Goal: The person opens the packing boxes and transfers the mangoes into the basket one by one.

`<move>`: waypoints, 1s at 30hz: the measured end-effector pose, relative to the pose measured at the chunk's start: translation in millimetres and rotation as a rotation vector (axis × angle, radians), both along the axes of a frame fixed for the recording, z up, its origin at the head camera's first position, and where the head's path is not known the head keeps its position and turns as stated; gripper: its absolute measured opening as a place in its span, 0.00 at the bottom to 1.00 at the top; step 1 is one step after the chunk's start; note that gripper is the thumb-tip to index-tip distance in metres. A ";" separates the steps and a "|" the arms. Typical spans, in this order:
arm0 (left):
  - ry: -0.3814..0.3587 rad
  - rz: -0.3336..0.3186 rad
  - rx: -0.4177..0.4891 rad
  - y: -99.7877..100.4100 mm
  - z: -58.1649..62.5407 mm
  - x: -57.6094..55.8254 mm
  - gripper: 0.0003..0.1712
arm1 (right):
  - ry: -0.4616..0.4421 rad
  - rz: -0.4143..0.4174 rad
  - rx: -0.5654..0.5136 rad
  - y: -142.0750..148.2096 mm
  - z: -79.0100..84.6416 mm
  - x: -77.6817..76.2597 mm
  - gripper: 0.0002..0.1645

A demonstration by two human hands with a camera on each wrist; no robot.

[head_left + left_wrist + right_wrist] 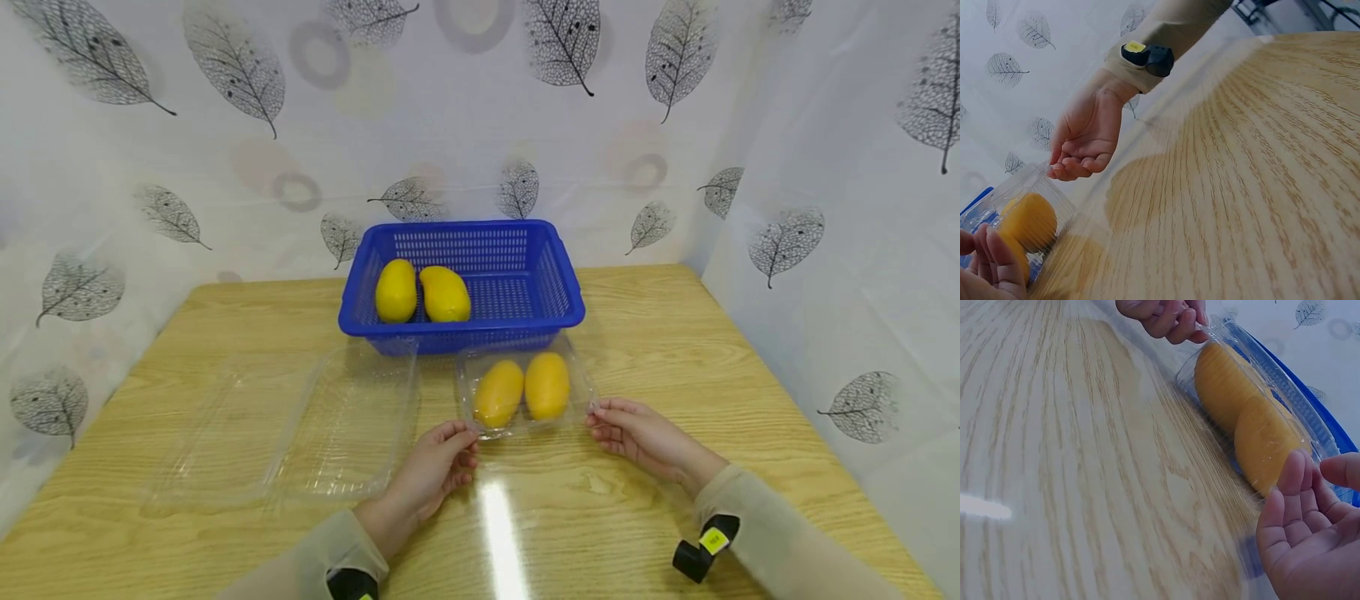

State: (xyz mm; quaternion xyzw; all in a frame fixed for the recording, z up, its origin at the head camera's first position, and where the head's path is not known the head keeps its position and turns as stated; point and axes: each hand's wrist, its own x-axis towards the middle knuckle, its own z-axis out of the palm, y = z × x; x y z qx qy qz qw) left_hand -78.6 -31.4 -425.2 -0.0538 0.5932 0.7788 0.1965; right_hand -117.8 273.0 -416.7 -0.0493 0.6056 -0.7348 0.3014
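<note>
A clear plastic box [467, 371] with its lid down over two yellow mangoes [547, 386] lies just in front of the basket. My left hand [435, 468] pinches its near left corner between thumb and fingers. At the right edge, the thumb and fingertips of my right hand [637, 435] pinch the rim, the other fingers loosely curled. Seen from the right wrist, the mangoes [1266, 444] lie side by side under the transparent lid, with the right hand [1316, 531] close at one end.
Behind the box stands a blue basket [573, 308] holding two more mangoes [446, 294]. An opened clear plastic box [337, 433] lies spread on the wooden table [637, 533] to the left. A leaf-patterned curtain [465, 108] surrounds the back and sides.
</note>
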 end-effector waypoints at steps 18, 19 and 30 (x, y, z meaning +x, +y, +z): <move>-0.001 0.014 -0.005 0.2 3.9 3.0 0.06 | 0.048 0.052 0.030 -4.0 3.7 6.5 0.10; 0.001 0.012 -0.007 -0.1 4.3 3.4 0.06 | 0.050 0.060 0.040 -3.5 4.2 7.1 0.10; 0.002 -0.003 -0.008 -3.9 3.2 7.4 0.06 | 0.081 0.252 0.078 6.8 -0.2 9.1 0.11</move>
